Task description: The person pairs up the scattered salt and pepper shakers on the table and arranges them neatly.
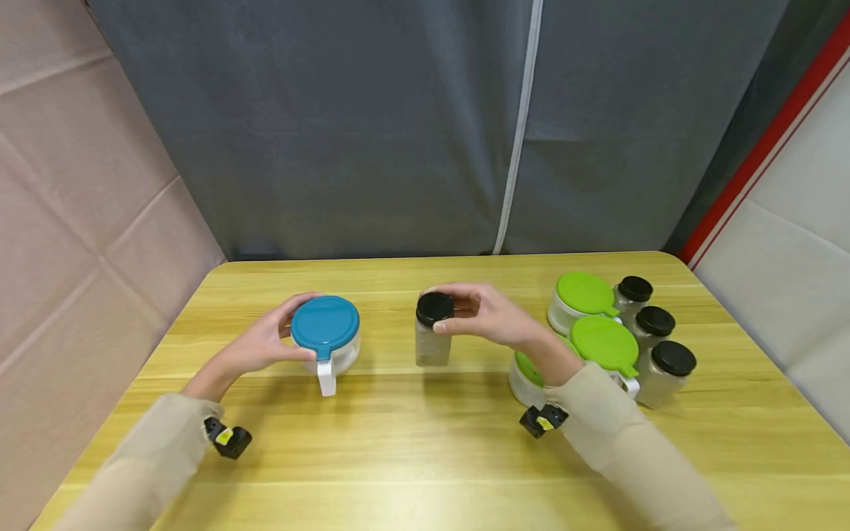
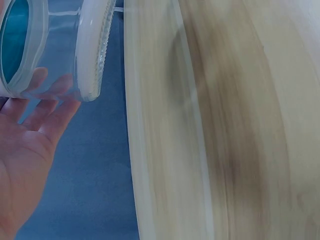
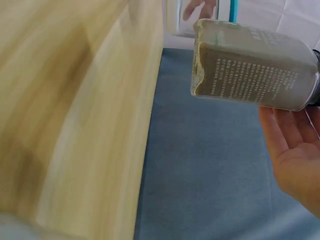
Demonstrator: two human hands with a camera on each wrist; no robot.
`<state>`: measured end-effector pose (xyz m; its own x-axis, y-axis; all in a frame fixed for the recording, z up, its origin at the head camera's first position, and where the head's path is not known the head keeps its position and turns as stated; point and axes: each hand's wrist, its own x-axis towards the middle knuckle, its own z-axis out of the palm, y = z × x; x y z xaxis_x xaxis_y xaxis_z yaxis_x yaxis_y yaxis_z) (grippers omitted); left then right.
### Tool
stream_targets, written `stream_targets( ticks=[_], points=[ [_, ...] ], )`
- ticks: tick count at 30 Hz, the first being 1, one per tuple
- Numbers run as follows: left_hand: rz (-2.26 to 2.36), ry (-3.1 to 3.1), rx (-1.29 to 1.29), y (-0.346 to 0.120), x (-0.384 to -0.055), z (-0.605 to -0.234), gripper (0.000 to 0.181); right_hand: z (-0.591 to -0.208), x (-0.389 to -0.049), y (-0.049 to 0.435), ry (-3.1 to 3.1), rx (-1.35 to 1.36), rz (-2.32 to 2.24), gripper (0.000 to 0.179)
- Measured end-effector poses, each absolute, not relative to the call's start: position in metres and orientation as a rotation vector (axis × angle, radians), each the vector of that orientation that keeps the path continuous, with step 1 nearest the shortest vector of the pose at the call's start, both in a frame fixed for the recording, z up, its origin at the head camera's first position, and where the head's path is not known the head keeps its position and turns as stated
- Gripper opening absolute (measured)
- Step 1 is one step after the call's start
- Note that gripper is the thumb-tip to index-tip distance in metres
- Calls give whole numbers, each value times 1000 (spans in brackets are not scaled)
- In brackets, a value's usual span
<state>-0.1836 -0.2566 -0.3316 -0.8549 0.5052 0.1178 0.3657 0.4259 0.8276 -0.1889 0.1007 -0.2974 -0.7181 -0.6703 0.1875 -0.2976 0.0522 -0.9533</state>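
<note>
On the left of the head view is a clear seasoning jar (image 1: 327,324) with a blue lid and white handle. My left hand (image 1: 274,341) grips it by the sides, thumb near the handle. Seen from the left wrist, the jar (image 2: 62,45) is held up off the table, its clear wall in front of the fingertips. Near the middle, my right hand (image 1: 488,317) holds an upright spice bottle (image 1: 433,346) round its black cap. The right wrist view shows this bottle (image 3: 250,67) raised above the table, with greyish contents and printed small text on its side.
At the right of the wooden table (image 1: 398,457) stand several jars with green lids (image 1: 604,343), partly behind my right forearm. Beside them are 3 black-capped bottles (image 1: 664,372) in a row. A grey curtain (image 1: 332,147) hangs behind the table's far edge.
</note>
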Motion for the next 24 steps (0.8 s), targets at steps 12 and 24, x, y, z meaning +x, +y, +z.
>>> stream_targets(
  ticks=[12,24],
  points=[
    [1434,2456,800,-238,-197,-342,82,-320,-200,88,2040,-845,-1683,49],
    [1477,2386,780,-220,-210,-348,82,-323,-210,78,2062,-787,-1620,50]
  ],
)
